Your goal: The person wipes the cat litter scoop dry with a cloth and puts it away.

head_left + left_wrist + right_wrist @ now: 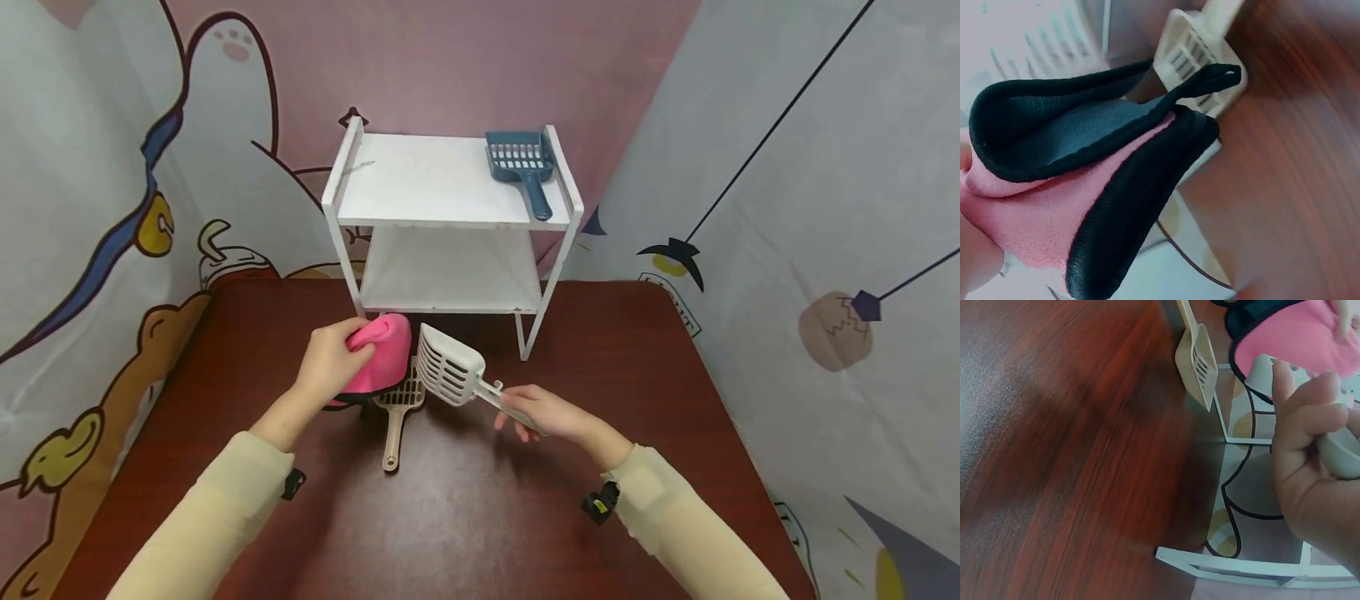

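My left hand (330, 360) pinches a pink cloth (388, 354) between thumb and fingers. In the left wrist view the folded cloth (1029, 219) shows black edging, a dark grey inner side and a small loop. My right hand (543, 412) holds a whitish slotted litter scoop (453, 371) by its handle, raised over the table with its head close to the cloth. Beneath them a beige litter scoop (393, 437) lies on the table, its head partly covered by the cloth in the head view. The right wrist view shows fingers curled round the handle (1341, 456).
A white two-tier shelf (435, 187) stands at the back of the brown table (465, 517). On its top tier, at the right, rests a blue litter scoop (536, 196). Cartoon-printed sheets (750, 208) hang around the table on the sides and back.
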### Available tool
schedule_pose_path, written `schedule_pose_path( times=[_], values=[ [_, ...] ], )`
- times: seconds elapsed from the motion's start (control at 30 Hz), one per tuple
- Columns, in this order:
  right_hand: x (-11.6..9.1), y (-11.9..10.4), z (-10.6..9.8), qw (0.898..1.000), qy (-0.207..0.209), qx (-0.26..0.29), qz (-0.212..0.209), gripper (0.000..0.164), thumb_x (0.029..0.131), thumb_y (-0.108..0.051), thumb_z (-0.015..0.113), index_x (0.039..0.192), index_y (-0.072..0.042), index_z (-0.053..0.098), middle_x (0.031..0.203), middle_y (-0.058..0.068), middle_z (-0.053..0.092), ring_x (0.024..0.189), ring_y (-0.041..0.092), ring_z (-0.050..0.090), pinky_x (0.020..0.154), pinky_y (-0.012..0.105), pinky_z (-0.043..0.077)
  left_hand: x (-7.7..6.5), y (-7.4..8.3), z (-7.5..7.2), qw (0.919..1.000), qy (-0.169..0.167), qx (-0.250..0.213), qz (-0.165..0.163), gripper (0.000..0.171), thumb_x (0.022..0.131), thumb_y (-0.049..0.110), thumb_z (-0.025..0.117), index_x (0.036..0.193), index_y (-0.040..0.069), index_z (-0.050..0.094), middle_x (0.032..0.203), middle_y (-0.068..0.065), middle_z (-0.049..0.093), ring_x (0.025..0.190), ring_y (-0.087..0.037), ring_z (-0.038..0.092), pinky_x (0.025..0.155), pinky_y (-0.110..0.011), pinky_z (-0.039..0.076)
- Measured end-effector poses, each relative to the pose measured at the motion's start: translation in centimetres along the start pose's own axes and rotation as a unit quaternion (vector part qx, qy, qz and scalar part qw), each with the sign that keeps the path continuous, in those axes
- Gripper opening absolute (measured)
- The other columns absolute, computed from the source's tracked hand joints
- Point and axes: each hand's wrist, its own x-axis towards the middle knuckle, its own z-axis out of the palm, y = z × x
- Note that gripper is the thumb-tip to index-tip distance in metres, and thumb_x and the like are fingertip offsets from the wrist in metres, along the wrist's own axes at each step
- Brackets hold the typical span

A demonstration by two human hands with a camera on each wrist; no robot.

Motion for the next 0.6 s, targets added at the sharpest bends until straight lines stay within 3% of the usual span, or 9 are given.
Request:
schedule_pose_path(
  times=[0.17, 0.3, 0.43, 0.6],
  values=[
    [0.6, -0.2, 0.4, 0.999, 0.014, 0.016, 0.029, 0.039, 0.102, -0.021, 0.029, 0.102, 0.009, 0.055, 0.075, 0.009, 0.065, 0.042, 0.006, 0.047, 0.039, 0.022, 0.036, -0.5, 2.9, 1.1, 0.9984, -0.012, -0.014, 0.053, 0.016, 0.077, 0.002, 0.065, 0.093, 0.003, 0.067, 0.066, -0.004, 0.047, 0.057, -0.013, 0.037, 0.051, -0.023, 0.031],
    [1.0, -1.1, 0.9, 0.997, -0.003, 0.059, 0.04, 0.042, 0.101, -0.024, 0.029, 0.104, 0.009, 0.054, 0.07, 0.005, 0.062, 0.04, 0.005, 0.044, 0.039, 0.021, 0.033, -1.1, 4.7, 2.8, 0.9926, -0.061, -0.049, 0.093, 0.014, 0.076, 0.002, 0.066, 0.09, 0.006, 0.068, 0.068, -0.002, 0.051, 0.06, -0.011, 0.04, 0.052, -0.021, 0.034],
    [1.2, -1.7, 1.4, 0.996, -0.025, 0.078, 0.036, 0.043, 0.101, -0.025, 0.028, 0.106, 0.009, 0.055, 0.067, 0.001, 0.058, 0.04, 0.004, 0.041, 0.039, 0.02, 0.031, -1.6, 5.2, 4.3, 0.9857, -0.11, -0.08, 0.1, 0.015, 0.078, 0.004, 0.069, 0.093, 0.008, 0.069, 0.079, -0.002, 0.063, 0.065, -0.01, 0.045, 0.056, -0.019, 0.038],
    [1.3, -1.6, 1.7, 0.994, -0.031, 0.102, 0.029, 0.044, 0.102, -0.023, 0.027, 0.109, 0.011, 0.054, 0.066, -0.001, 0.054, 0.039, 0.003, 0.039, 0.038, 0.018, 0.03, -1.6, 5.0, 5.2, 0.9869, -0.099, -0.059, 0.113, 0.015, 0.079, 0.004, 0.071, 0.093, 0.008, 0.07, 0.088, -0.004, 0.068, 0.071, -0.011, 0.051, 0.062, -0.02, 0.043]
  ],
)
